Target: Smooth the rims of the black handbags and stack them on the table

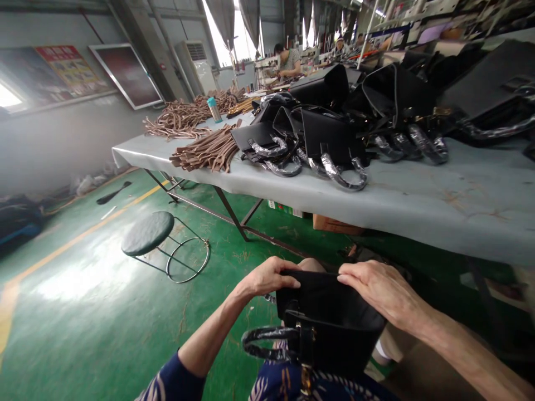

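A black handbag [334, 340] rests on the lap with its top open and its dark inside showing. Its handle [271, 341], wrapped in clear plastic, sticks out to the left, and a gold-coloured fitting hangs at the front. My left hand [270, 277] pinches the far rim at its left corner, thumb on the inside. Further right on the same rim, my right hand [374, 287] grips the edge between thumb and fingers. Several more black bags [334, 136] with plastic-wrapped handles are heaped on the grey-covered table [418, 195] ahead.
Brown strips [209, 149] lie in bundles on the table's left part, near a teal-capped container [214, 109]. A round stool [148, 234] stands on the green floor at left. Under the table is a cardboard box [336, 224]. People sit working further back.
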`<state>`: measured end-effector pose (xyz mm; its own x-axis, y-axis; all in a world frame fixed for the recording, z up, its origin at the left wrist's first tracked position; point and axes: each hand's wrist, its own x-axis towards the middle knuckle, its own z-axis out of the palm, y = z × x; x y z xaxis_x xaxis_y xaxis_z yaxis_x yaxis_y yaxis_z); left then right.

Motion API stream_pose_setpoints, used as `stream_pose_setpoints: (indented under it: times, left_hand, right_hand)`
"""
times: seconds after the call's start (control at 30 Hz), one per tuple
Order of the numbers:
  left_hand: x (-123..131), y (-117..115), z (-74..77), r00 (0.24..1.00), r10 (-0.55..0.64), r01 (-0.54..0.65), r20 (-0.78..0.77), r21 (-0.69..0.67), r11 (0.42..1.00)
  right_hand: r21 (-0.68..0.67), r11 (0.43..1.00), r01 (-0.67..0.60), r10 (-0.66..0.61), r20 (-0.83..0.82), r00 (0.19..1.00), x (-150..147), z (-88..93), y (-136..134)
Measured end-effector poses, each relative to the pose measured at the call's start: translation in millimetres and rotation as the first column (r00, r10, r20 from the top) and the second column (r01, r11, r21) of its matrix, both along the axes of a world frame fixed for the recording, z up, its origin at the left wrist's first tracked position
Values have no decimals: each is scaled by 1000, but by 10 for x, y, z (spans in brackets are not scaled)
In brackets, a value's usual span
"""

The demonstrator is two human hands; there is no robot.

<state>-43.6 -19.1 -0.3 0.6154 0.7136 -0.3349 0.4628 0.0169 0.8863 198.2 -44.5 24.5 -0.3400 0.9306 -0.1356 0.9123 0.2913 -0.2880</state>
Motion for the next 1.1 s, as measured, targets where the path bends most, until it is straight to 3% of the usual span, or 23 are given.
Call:
stream_pose_setpoints:
  times: [0.17, 0.3, 0.47, 0.67, 0.83, 0.97, 1.1]
  left_hand:
    - [48, -43, 12, 1000, 14, -14, -16, 34, 999]
    - [89, -64, -12, 996, 58, -47, -70, 146, 988]
    - [150, -119, -41, 986, 106, -69, -132, 254, 965]
    - [168, -182, 33, 985, 112, -68, -131, 298, 952]
    - [177, -166, 104, 985, 24, 36, -169, 341, 940]
    - [204, -158, 89, 976, 0, 92, -216, 414, 906]
    - [215, -197, 40, 966, 21, 100, -257, 449, 888]
  right_hand:
    - [-70, 994, -83, 74, -115, 991, -53, 2, 60]
    - [-134, 977, -167, 143, -170, 975, -175, 55, 131]
    - [-80, 968, -236, 225, -133, 965, -347, 34, 163]
    - [-65, 961, -270, 265, -73, 961, -484, -17, 155]
    - [-44, 952, -304, 303, -38, 952, -507, 60, 107]
    - [-56, 962, -267, 269, 23, 963, -351, 91, 59]
    - [-142, 985, -99, 110, 67, 992, -2, 57, -3]
